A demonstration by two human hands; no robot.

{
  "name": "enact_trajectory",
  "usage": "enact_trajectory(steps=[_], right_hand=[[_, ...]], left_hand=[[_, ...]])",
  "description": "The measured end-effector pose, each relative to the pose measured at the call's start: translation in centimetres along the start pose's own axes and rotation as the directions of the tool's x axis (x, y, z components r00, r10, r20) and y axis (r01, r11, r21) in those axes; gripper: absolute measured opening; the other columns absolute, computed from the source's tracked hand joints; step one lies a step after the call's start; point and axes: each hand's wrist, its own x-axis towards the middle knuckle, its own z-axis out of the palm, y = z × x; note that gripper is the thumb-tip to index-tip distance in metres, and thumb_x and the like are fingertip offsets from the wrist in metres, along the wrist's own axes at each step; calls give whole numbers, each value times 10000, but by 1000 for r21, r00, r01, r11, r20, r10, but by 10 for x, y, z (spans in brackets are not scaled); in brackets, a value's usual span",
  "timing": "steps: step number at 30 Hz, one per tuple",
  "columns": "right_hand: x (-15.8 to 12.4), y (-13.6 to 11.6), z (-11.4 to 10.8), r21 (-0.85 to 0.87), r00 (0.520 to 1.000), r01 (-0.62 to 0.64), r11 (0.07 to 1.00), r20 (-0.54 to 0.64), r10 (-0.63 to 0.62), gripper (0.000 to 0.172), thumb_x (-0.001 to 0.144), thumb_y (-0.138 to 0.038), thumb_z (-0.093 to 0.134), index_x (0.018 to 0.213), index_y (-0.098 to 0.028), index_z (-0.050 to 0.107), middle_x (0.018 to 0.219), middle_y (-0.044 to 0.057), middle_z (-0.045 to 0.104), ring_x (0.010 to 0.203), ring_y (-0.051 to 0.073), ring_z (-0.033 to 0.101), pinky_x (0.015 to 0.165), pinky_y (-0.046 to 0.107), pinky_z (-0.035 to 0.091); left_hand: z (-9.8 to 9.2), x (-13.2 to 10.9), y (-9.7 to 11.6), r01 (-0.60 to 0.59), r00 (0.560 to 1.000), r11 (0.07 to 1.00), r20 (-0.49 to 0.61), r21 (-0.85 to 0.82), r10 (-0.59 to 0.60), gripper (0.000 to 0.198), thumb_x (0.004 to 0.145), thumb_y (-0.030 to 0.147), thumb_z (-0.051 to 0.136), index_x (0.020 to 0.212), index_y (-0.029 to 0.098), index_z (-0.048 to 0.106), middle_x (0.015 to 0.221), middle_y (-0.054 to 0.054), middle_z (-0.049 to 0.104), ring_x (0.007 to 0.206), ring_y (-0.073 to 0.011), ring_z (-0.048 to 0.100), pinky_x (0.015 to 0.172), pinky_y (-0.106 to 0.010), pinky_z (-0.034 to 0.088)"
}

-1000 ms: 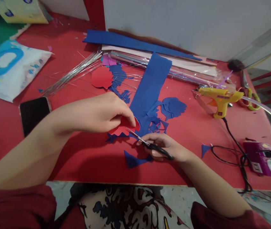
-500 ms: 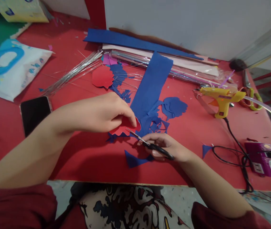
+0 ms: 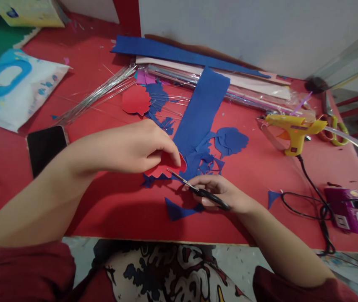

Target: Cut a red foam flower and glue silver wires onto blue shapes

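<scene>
Hidden: most of the red cutout (image 3: pixel 165 167) lay under the left hand (image 3: pixel 134 147); only its rounded lower edge showed near the frame's centre.
Hard to tell: how wide the scissor blades stood, and whether blue paper sat under the cutout.
Left hand: fingers curled, thumb and fingertips pinching the red cutout just above the red table (image 3: pixel 118 209).
Right hand: the right hand (image 3: pixel 221 193) was closed around the black handles of the scissors (image 3: pixel 197 191), blade tips touching the cutout's lower right edge.
Nearby: blue scraps (image 3: pixel 207 161) right of the cutout, a blue triangle (image 3: pixel 177 211) below the scissors.
Right edge: a yellow glue gun (image 3: pixel 295 130).
Left: a dark phone (image 3: pixel 45 147).
</scene>
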Motion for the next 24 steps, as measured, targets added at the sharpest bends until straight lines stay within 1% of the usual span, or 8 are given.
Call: enact_trajectory(steps=[6, 16, 24], right_hand=[[0, -1, 0, -18, 1000, -5, 1000, -14, 5, 487, 669, -414, 722, 999, -102, 544, 540, -102, 396, 399, -4, 278, 368, 157, 185], [0, -2, 1, -28, 999, -21, 999, -27, 21, 497, 658, -436, 722, 994, -117, 542, 532, -106, 398, 391, -2, 277, 369, 162, 185], [1, -1, 0, -39, 999, -29, 999, -27, 28, 508, 654, -442, 722, 996, -115, 540, 533, -108, 389, 379, -4, 289, 362, 163, 192]], left_hand=[[0, 0, 0, 12, 999, 999, -30, -48, -14, 361, 676, 80, 420, 825, 233, 711, 837, 8, 716, 758, -155, 654, 725, -240, 463], [2, 0, 0, 28, 998, 998, -51, -55, -31, 331, 674, 95, 433, 796, 231, 709, 802, 7, 712, 725, -150, 652, 707, -236, 464], [-1, 0, 0, 21, 999, 1000, 26, 8, -22, 382, 696, 73, 400, 878, 218, 703, 866, -4, 710, 780, -148, 646, 753, -242, 452]])
